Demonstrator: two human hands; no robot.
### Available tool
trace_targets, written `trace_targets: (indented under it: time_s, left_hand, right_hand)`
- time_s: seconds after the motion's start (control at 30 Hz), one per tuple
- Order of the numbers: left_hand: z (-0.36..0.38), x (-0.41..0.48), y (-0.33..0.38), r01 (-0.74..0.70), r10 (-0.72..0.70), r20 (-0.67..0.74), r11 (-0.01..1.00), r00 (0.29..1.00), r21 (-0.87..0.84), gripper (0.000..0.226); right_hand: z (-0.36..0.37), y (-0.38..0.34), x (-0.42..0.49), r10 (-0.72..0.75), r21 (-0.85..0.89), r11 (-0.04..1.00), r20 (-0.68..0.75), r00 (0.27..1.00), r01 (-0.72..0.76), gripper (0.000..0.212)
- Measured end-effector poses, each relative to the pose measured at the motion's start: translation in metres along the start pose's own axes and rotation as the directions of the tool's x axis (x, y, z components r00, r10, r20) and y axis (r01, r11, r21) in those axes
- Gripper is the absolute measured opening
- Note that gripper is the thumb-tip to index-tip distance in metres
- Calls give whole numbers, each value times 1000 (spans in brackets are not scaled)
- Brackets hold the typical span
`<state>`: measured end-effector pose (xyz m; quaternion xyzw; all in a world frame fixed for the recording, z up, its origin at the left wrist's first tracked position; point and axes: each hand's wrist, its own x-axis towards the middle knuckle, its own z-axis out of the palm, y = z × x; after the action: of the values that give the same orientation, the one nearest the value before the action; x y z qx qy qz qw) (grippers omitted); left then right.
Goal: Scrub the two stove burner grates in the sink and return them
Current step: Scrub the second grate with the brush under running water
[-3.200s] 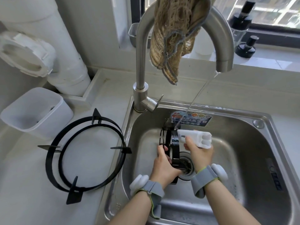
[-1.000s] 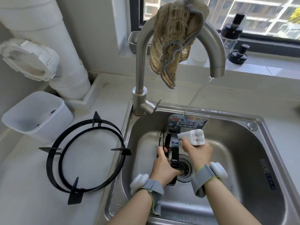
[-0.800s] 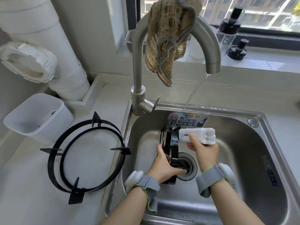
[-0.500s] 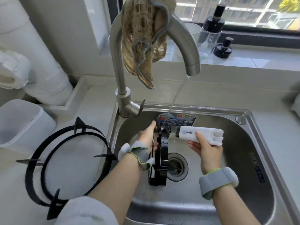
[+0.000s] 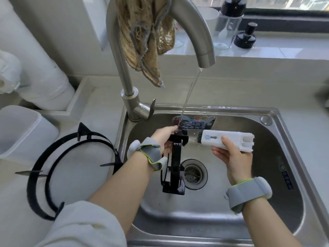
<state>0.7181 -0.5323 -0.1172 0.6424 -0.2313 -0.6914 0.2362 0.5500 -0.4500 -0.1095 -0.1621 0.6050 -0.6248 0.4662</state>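
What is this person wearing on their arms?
No gloves on the left hand or right hand. A grey left wrist strap and right wrist strap, edged yellow-green, each carry a rounded white pod. A pale sleeve covers the left upper arm.

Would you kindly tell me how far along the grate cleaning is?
Nothing looks finished. In hand: the left hand holds the first grate on edge in the sink under the water, and the right hand holds the brush, bristles toward it. Remaining: the second grate on the counter, cleanliness unclear, then returning both.
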Motion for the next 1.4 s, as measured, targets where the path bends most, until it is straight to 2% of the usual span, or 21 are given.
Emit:
trace_targets:
  time_s: [0.07,0.13,0.2,0.33,0.43,0.53,0.6,0.67,0.73,0.87,0.93,1.0,1.1,1.23,1.3,1.37,1.4]
  left_hand:
    - [-3,-8,-13,-10,10,-2,1000,1000,-7,24]
    - [-4,-11,-27,-47,47,-30,999,998,-20,32]
    - [-5,-11,-42,-147,149,-110,989,983,23,43]
    - [-7,-10,-67,-341,357,-224,934,907,109,51]
    - [-5,-12,-75,-378,397,-232,917,888,124,53]
    - [-4,-9,-79,-356,397,-236,913,887,198,55]
    - [-4,-5,-83,-356,411,-227,901,883,246,53]
    - [-5,-2,-85,-390,448,-213,882,868,262,51]
    - [-4,1,-88,-407,459,-198,878,866,253,50]
    - [-3,7,-89,-395,422,-203,904,883,163,46]
    - [-3,7,-90,-401,422,-213,906,881,136,44]
    - [-7,9,-92,-424,447,-223,894,867,145,44]
    - [-9,7,-91,-433,463,-219,884,859,175,47]
    - [-9,1,-91,-396,432,-222,898,874,191,51]
    - [-11,-4,-98,-370,414,-258,906,873,203,52]
    - [-16,-7,-104,-352,398,-303,915,866,196,53]
    - [-18,-9,-105,-351,394,-307,918,866,187,53]
  right_hand:
    - [5,-2,-4,14,23,1000,46,999,-15,11]
    - [7,-5,-7,32,46,998,112,993,-37,11]
    - [10,-8,-10,59,31,997,184,981,-66,10]
    - [12,-15,-14,38,-105,994,306,951,-6,11]
    - [17,-20,-18,22,-258,962,406,914,91,10]
    - [29,-18,-25,60,-454,866,510,858,210,7]
    - [33,-14,-30,69,-581,735,576,815,348,8]
    - [33,-13,-33,72,-637,613,633,770,467,11]
    - [32,-14,-34,50,-641,549,666,744,537,14]
    - [42,-17,-33,-92,-575,630,612,785,522,27]
    - [41,-15,-37,-129,-565,634,595,794,527,29]
    - [35,-8,-47,-89,-568,633,621,779,525,17]
    - [29,-3,-55,-124,-552,605,647,753,574,23]
    - [54,-3,-33,-218,-564,619,544,810,546,36]
    - [61,3,-9,-205,-590,677,423,883,440,25]
    - [60,13,6,-104,-545,800,284,953,250,9]
    - [59,18,10,-63,-503,846,231,971,175,8]
